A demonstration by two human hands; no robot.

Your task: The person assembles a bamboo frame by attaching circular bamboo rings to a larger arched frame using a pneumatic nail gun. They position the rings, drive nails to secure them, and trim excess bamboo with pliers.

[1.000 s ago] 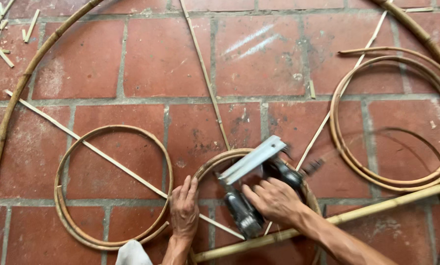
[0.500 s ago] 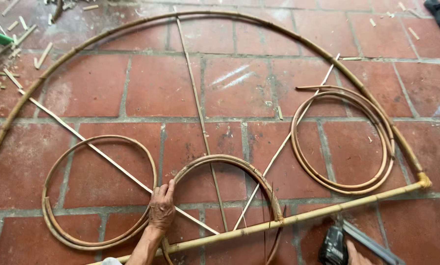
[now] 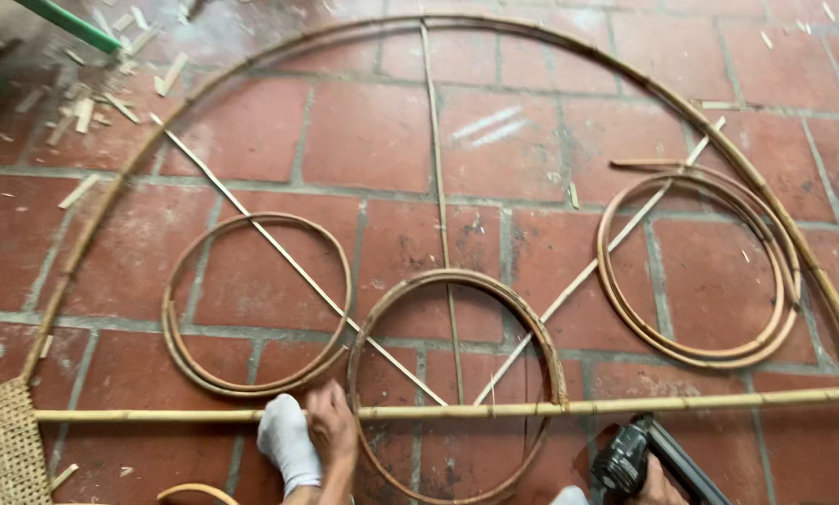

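Left hand pressed flat on straight bamboo base pole beside middle rattan ring; right hand grips black nail gun, low right; I'd keep pole pinned, seat nose square on joint, fingers clear.

Single head-worn view, steeply downward, fairly near, over brick floor and bamboo frame.
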